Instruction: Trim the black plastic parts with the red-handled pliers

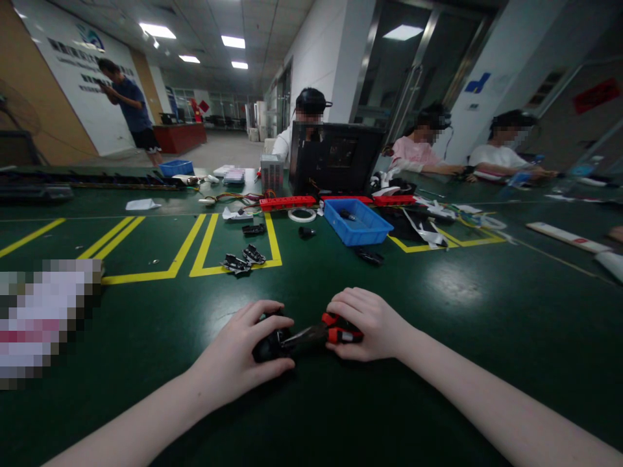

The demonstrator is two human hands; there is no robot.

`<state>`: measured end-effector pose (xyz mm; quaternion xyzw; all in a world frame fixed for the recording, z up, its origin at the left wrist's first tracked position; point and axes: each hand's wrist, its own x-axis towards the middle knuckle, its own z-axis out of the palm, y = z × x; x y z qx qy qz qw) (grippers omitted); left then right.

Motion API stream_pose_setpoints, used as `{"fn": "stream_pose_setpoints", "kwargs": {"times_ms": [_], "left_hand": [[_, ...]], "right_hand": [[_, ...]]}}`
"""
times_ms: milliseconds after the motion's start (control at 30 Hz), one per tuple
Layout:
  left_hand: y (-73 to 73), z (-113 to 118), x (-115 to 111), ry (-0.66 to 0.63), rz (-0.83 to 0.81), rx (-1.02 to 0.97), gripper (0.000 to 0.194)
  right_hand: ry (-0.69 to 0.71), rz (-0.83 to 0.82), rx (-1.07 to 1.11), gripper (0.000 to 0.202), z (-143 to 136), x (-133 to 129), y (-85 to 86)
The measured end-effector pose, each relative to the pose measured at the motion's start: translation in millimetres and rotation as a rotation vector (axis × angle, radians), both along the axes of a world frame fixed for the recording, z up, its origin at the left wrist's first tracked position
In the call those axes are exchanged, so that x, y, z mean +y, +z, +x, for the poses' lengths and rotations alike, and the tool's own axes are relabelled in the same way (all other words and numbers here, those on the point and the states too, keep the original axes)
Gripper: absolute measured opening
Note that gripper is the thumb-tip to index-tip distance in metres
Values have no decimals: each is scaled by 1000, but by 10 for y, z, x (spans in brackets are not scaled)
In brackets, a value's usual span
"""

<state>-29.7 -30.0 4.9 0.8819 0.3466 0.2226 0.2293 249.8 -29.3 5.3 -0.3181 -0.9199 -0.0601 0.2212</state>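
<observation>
We have a computer case [335, 162] behind the bin [366, 236], a ring [302, 221] left of the bin, a part [347, 215] inside it, and pliers [316, 333] before it, nearer us.

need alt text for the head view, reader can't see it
At a green table, a left hand holds a black object while the right hand grips red-handled pliers, their tips at it. Beyond are a blue tray and red power strips.

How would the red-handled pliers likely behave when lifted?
The pliers look stiff and probably heavy for their size, given the metal-like nose. Their spread red handles may pivot, but look rubbery, so slipping from the right hand seems unlikely.
</observation>
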Motion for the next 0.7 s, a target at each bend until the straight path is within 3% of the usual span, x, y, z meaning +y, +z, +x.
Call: {"fn": "stream_pose_setpoints", "kwargs": {"times_ms": [167, 533, 700], "left_hand": [[-28, 10, 14, 29, 0, 1, 63], [23, 9, 0, 93, 34, 113, 35], [-21, 18, 2, 66, 22, 186, 35]], "right_hand": [[-24, -44, -28, 36, 13, 14, 10], [-59, -66, 0, 36, 36, 7, 23], [-84, -86, 29, 35, 36, 1, 23]]}}
